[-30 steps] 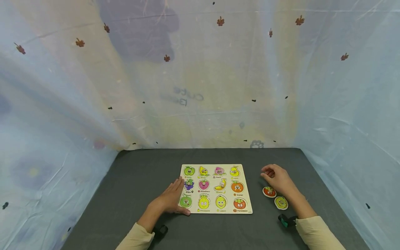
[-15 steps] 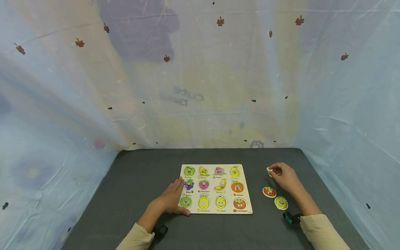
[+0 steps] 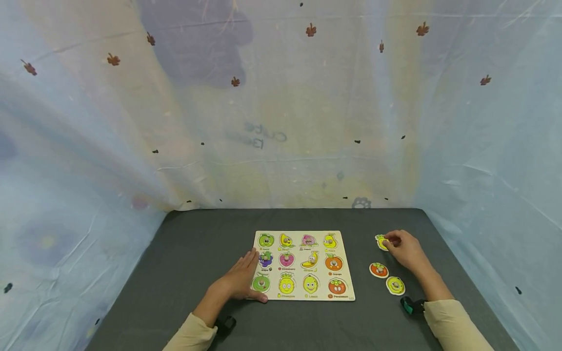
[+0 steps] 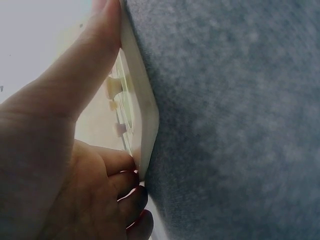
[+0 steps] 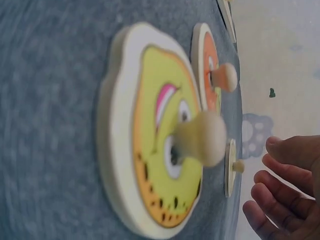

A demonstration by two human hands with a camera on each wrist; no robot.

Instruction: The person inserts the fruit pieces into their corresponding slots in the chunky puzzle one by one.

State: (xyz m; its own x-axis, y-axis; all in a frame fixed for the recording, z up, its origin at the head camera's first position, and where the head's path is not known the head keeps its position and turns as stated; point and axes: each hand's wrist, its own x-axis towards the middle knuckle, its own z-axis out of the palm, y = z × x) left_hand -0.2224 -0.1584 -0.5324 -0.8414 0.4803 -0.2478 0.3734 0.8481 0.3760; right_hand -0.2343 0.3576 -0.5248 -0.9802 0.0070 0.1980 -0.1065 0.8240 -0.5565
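A pale wooden knob-puzzle board (image 3: 298, 269) with printed fruit lies in the middle of the table. My left hand (image 3: 240, 276) rests against its near left corner, fingers along the left edge and thumb at the front edge. In the left wrist view, the fingertips (image 4: 131, 202) touch the board's rim. To the right lies a yellow pineapple puzzle piece (image 3: 382, 242), with my right hand (image 3: 406, 249) beside it. In the right wrist view, the right fingers (image 5: 280, 197) are spread and apart from its knob (image 5: 239, 166).
Two other knobbed pieces lie nearer the right forearm: a red-orange fruit piece (image 3: 379, 270) and a green-yellow kiwi piece (image 3: 395, 286). Dark grey cloth (image 3: 197, 243) covers the table. A pale patterned curtain (image 3: 281, 112) hangs behind and along both sides.
My right hand went right to the pineapple piece and raised it slightly at half a second ago; now the piece lies flat and the fingers have come off it. The left hand stays put.
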